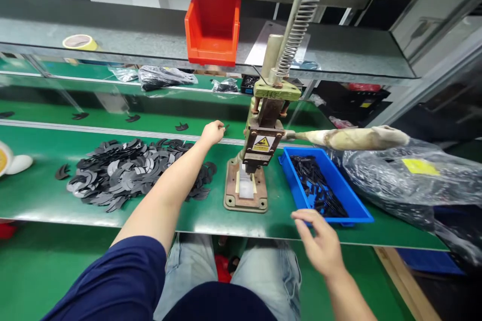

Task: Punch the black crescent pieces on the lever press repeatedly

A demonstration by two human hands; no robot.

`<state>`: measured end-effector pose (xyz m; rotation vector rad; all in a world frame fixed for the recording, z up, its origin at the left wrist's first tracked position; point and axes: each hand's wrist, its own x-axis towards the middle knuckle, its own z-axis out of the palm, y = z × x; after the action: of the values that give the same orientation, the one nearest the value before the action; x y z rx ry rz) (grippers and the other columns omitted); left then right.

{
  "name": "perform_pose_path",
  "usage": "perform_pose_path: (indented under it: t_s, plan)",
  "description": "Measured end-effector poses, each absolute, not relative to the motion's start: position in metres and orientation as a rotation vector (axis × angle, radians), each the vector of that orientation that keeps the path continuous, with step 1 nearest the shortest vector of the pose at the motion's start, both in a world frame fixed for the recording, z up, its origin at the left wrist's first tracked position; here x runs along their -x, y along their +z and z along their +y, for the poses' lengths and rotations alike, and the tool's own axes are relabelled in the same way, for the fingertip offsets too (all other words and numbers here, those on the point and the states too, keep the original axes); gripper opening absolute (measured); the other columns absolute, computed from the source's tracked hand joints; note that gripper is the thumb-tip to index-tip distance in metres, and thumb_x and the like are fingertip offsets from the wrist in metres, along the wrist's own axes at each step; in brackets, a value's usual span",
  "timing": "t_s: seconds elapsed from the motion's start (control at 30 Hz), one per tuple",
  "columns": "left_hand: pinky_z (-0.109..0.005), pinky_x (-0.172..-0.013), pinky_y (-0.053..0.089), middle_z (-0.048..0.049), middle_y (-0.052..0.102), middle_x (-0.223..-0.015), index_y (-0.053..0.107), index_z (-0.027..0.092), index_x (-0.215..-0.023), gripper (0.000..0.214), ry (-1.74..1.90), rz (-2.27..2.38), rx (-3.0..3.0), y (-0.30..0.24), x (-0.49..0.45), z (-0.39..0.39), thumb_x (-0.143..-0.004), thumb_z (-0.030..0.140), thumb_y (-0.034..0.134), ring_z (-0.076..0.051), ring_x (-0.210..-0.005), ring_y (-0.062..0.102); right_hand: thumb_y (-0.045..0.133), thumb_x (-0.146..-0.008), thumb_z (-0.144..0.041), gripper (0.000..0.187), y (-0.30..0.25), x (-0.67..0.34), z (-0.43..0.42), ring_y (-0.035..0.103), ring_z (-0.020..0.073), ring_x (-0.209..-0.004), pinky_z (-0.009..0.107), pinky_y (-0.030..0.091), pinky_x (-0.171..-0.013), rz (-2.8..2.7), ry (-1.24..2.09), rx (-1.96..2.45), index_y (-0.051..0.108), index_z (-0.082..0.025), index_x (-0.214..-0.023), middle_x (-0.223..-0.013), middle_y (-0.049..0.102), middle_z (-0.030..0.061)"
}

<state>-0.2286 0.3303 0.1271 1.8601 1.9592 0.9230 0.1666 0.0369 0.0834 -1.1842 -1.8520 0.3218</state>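
My left hand (213,132) is stretched out past the bench strip, its fingers pinched on a small black curved part whose tip (226,127) shows beyond them. Just right of it stands a hand press (262,138) with a yellow warning label and a metal base plate (228,196). Under the ram lies a pale metal block (246,186). My right hand (319,243) hovers at the bench's front edge with thumb and fingers apart, holding nothing. Close to it is a blue tray (356,210) with many small black parts (316,185).
A heap of black curved pieces (128,170) lies left of the press. Several more sit spaced along the green strip (158,113) behind. The press's wrapped handle (361,138) juts right, over plastic-wrapped goods (406,175). Above, a shelf carries a red bin (214,55) and tape (80,42).
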Motion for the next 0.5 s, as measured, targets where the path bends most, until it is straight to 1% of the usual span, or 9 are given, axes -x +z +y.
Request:
perform_pose_path:
  t_s: [0.07, 0.1, 0.2, 0.27, 0.33, 0.37, 0.4, 0.43, 0.5]
  plan:
    - [-0.030, -0.107, 0.049, -0.0108, 0.076, -0.127, 0.074, 0.017, -0.123, 0.027, 0.980, 1.892, -1.841, 0.118, 0.234, 0.307, -0.100, 0.026, 0.063, -0.024, -0.119, 0.069, 0.064, -0.096, -0.038, 0.017, 0.092, -0.204, 0.061, 0.072, 0.0245, -0.103, 0.044, 0.060, -0.096, -1.851, 0.266, 1.337, 0.073, -0.027, -0.107, -0.110, 0.074, 0.0078]
    - [-0.030, -0.105, 0.050, -0.0102, 0.077, -0.125, 0.074, 0.017, -0.121, 0.025, 1.011, 1.850, -1.819, 0.112, 0.237, 0.292, -0.100, 0.027, 0.063, -0.023, -0.116, 0.070, 0.062, -0.096, -0.043, 0.023, 0.096, -0.223, 0.077, 0.072, 0.0245, -0.105, 0.044, 0.058, -0.099, -1.862, 0.254, 1.446, 0.072, -0.027, -0.109, -0.114, 0.075, 0.0078]
    - [-0.029, -0.101, 0.053, -0.0084, 0.077, -0.119, 0.073, 0.018, -0.116, 0.021, 1.079, 1.716, -1.735, 0.096, 0.242, 0.237, -0.100, 0.028, 0.063, -0.021, -0.108, 0.072, 0.052, -0.097, -0.051, 0.042, 0.102, -0.271, 0.131, 0.070, 0.0262, -0.114, 0.045, 0.056, -0.104, -2.054, 0.285, 1.866, 0.066, -0.024, -0.125, -0.131, 0.071, 0.0119]
    - [-0.029, -0.101, 0.053, -0.0070, 0.077, -0.116, 0.073, 0.020, -0.114, 0.020, 1.121, 1.656, -1.709, 0.084, 0.240, 0.196, -0.100, 0.029, 0.063, -0.020, -0.106, 0.072, 0.069, -0.082, -0.053, 0.053, 0.099, -0.288, 0.162, 0.071, 0.0312, -0.115, 0.047, 0.055, -0.105, -2.173, 0.372, 1.951, 0.068, -0.019, -0.123, -0.127, 0.073, 0.0162]
    - [-0.029, -0.095, 0.055, -0.0067, 0.077, -0.111, 0.073, 0.022, -0.113, 0.020, 1.132, 1.604, -1.700, 0.070, 0.233, 0.155, -0.099, 0.033, 0.063, -0.020, -0.101, 0.071, 0.083, -0.066, -0.052, 0.061, 0.092, -0.291, 0.183, 0.073, 0.0315, -0.108, 0.043, 0.057, -0.098, -2.271, 0.473, 1.994, 0.070, -0.017, -0.114, -0.118, 0.076, 0.0163]
    - [-0.030, -0.091, 0.056, -0.0066, 0.076, -0.109, 0.073, 0.023, -0.112, 0.020, 1.112, 1.581, -1.719, 0.063, 0.229, 0.136, -0.098, 0.035, 0.064, -0.020, -0.097, 0.071, 0.086, -0.060, -0.049, 0.060, 0.087, -0.290, 0.190, 0.074, 0.0299, -0.101, 0.040, 0.058, -0.092, -2.312, 0.518, 2.015, 0.070, -0.018, -0.109, -0.112, 0.077, 0.0148]
    - [-0.031, -0.089, 0.056, -0.0067, 0.076, -0.110, 0.073, 0.024, -0.113, 0.021, 1.101, 1.554, -1.752, 0.056, 0.225, 0.118, -0.098, 0.037, 0.065, -0.021, -0.098, 0.071, 0.086, -0.058, -0.046, 0.055, 0.083, -0.286, 0.194, 0.074, 0.0276, -0.095, 0.037, 0.058, -0.086, -2.351, 0.558, 2.037, 0.070, -0.019, -0.103, -0.105, 0.077, 0.0128]
    - [-0.033, -0.090, 0.055, -0.0066, 0.076, -0.113, 0.073, 0.026, -0.113, 0.021, 1.083, 1.533, -1.795, 0.048, 0.221, 0.102, -0.098, 0.038, 0.065, -0.022, -0.100, 0.070, 0.085, -0.059, -0.043, 0.048, 0.078, -0.282, 0.196, 0.073, 0.0255, -0.088, 0.035, 0.056, -0.080, -2.385, 0.587, 2.057, 0.070, -0.020, -0.098, -0.099, 0.078, 0.0107]
    - [-0.037, -0.094, 0.054, -0.0067, 0.075, -0.112, 0.073, 0.028, -0.113, 0.020, 1.084, 1.524, -1.879, 0.034, 0.215, 0.076, -0.099, 0.039, 0.065, -0.023, -0.102, 0.068, 0.078, -0.066, -0.037, 0.031, 0.072, -0.275, 0.196, 0.070, 0.0219, -0.078, 0.032, 0.051, -0.072, -2.440, 0.619, 2.092, 0.068, -0.021, -0.089, -0.090, 0.076, 0.0073]
